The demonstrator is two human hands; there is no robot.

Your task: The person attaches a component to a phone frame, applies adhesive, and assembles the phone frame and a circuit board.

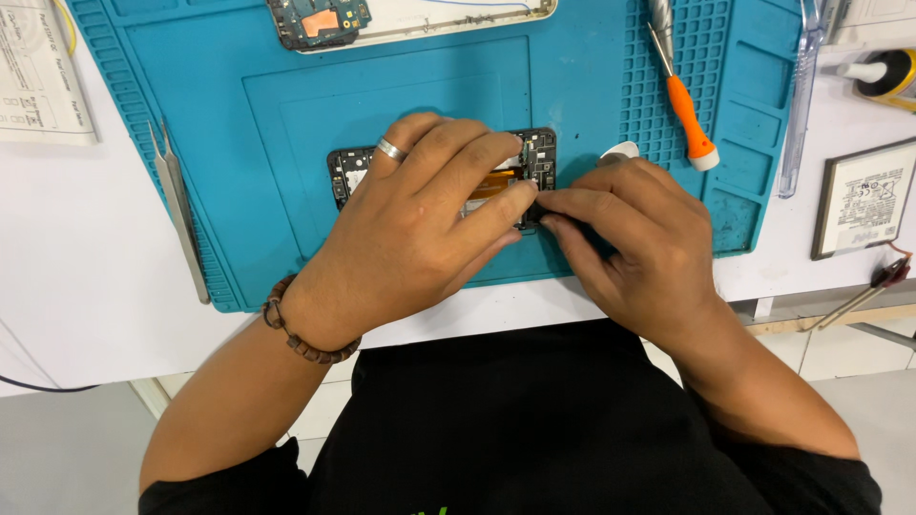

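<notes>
Head view looks straight down on a blue rubber mat (286,124) on a white table (86,267). An opened phone (348,170) lies flat near the mat's front edge, middle of its smooth sunken field, with bare mat open behind it and to its left. Its insides are dark, with an orange strip (498,179) showing between the fingers.

Left hand (420,224) lies over the phone, fingers together and pressed down on it, the forefinger tip meeting the other hand at the phone's right end. It wears one silver ring and one brown bead bracelet. Right hand (630,238) comes in from the right of the phone, thumb and forefinger pinched at that right end; what sits between them is too small to tell. A white round-edged pick (622,150) peeks out just behind this hand.

Behind the phone, at the mat's far edge, lies a second phone frame (420,19), pale, with one circuit board at its left end. Right of the phone, on the mat's gridded strip, lies one screwdriver (682,105) with an orange handle and white cap. Past the mat's right edge lies a flat battery (863,198), dark-rimmed with a white label. Left of the phone, along the mat's left edge, lie metal tweezers (179,215), thin and pointed. One printed paper sheet (38,72) lies at the far left corner.
</notes>
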